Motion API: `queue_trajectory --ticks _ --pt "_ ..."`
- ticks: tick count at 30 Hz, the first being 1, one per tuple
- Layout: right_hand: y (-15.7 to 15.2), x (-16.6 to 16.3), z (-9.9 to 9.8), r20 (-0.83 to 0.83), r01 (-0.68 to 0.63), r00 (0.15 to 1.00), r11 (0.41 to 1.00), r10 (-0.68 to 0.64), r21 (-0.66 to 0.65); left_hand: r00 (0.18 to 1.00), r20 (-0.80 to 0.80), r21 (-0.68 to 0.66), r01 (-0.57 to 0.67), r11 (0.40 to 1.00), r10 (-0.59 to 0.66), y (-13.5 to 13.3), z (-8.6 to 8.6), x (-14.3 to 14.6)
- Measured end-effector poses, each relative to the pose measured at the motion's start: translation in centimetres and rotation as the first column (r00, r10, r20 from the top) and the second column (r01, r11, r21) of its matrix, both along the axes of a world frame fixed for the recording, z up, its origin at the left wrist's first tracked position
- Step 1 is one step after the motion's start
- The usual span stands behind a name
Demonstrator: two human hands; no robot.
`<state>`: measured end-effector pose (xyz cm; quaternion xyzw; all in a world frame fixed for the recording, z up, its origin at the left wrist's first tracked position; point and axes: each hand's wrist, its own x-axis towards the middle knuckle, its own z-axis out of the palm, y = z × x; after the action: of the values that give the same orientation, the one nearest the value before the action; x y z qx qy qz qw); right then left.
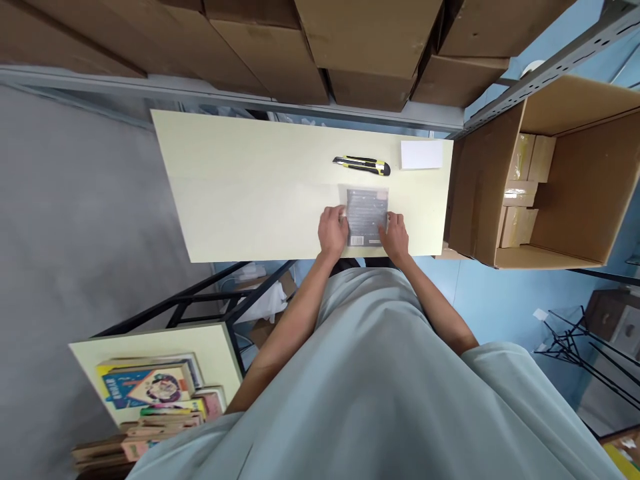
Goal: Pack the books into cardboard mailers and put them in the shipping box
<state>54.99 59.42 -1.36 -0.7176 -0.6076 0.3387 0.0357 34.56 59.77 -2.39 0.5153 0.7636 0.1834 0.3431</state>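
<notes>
A grey book [367, 215] in clear plastic wrapping lies on the pale table [250, 213] near its front edge, with lines of print and a barcode at its lower left. My left hand [333, 233] is closed at the book's left edge, its fingers curled around the wrapping. On the opposite edge, my right hand [395, 237] grips the book, the thumb over its surface. Behind the book lies a black and yellow utility knife [363, 165], with a white stack of paper or cards [421, 155] to its right. Neither hand touches these two.
Cardboard boxes [370, 40] fill a metal shelf beyond the table. At the right stands a large open carton [575, 193] with smaller taped boxes inside. Several books [150, 387] are stacked on a lower table at the left, beside a black metal frame [200, 300].
</notes>
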Motion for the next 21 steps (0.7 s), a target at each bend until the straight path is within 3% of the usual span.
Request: queue_trajectory --ticks 2,4,7,10,13,17,21 --pt "0.8 -0.3 0.7 0.049 -0.054 0.997 0.998 0.052 0.041 0.996 0.065 -0.002 0.066 0.998 -0.065 0.1 0.1 -0.5" --pt "2.7 -0.7 1.2 0.063 -0.120 0.992 0.986 0.113 0.112 0.997 0.073 0.029 0.036 0.999 -0.038 1.1 0.2 -0.8" --pt "7.7 -1.5 1.4 0.047 -0.220 0.975 0.953 0.215 0.206 0.993 0.106 0.170 0.034 0.985 -0.053 4.9 0.3 -1.0" --pt "13.3 -2.8 0.8 0.059 -0.297 0.955 0.935 0.291 0.192 0.974 0.142 0.274 0.132 0.953 -0.176 9.7 -0.1 -0.6" --pt "17.0 -4.0 0.4 0.096 -0.385 0.922 0.916 0.375 0.117 0.962 0.108 0.259 0.216 0.942 -0.250 12.8 -0.4 -0.4" --pt "17.6 -4.5 2.0 0.158 -0.463 0.878 0.885 0.452 0.045 0.966 0.055 0.240 0.231 0.943 -0.251 12.4 1.0 -0.5" --pt "16.7 -3.9 7.1 0.187 -0.493 0.863 0.863 0.469 0.110 0.952 0.021 0.305 0.284 0.909 -0.304 11.2 4.8 -0.5"
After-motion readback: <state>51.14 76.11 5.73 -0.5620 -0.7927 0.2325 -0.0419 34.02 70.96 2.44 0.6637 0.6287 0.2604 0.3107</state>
